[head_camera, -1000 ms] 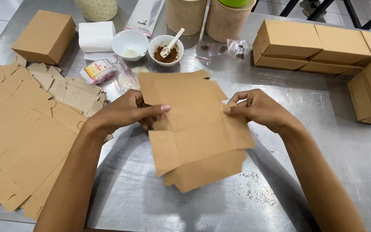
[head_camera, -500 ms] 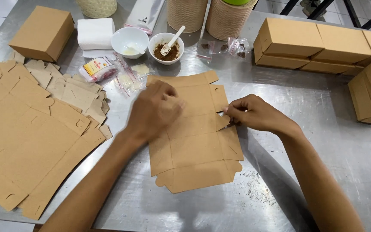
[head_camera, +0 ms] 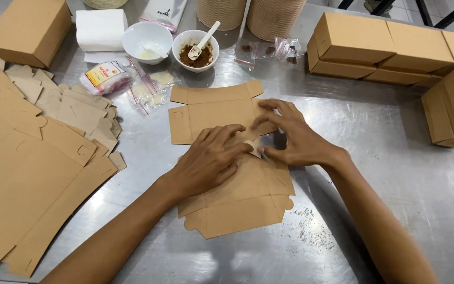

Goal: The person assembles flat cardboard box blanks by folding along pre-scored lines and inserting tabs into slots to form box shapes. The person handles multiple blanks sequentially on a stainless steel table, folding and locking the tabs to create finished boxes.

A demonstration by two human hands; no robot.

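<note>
- Since half a second ago the left hand (head_camera: pixel 208 160) has slid down from the upper part of the flat cardboard blank (head_camera: pixel 227 158) to its middle, and the right hand (head_camera: pixel 295 139) has moved inward from the right edge, so both now meet at a small tab near the centre of the frame.
- The blank itself lies flat on the steel tabletop (head_camera: pixel 395 200) in the middle of the picture, as it did before.
- A big stack of unfolded blanks (head_camera: pixel 27 173) fills the left side of the frame, well apart from the hands.
- Finished brown boxes (head_camera: pixel 390 50) are lined up at the upper right, and another closed box (head_camera: pixel 27 29) sits at the upper left.
- Two woven canisters (head_camera: pixel 250 13) stand at the top centre; in front of them are a white bowl (head_camera: pixel 147 39) and a bowl of brown powder (head_camera: pixel 195 52) with a white spoon in it.
- Small clear sachets (head_camera: pixel 148 87) lie just above the blank's left corner, none touching it.
- The blank is plain kraft brown, creased, with flaps at top and rounded tabs at the bottom.
- Left fingers (head_camera: pixel 227 138) lie spread and pressing flat; the right fingers pinch narrowly on the tab.
</note>
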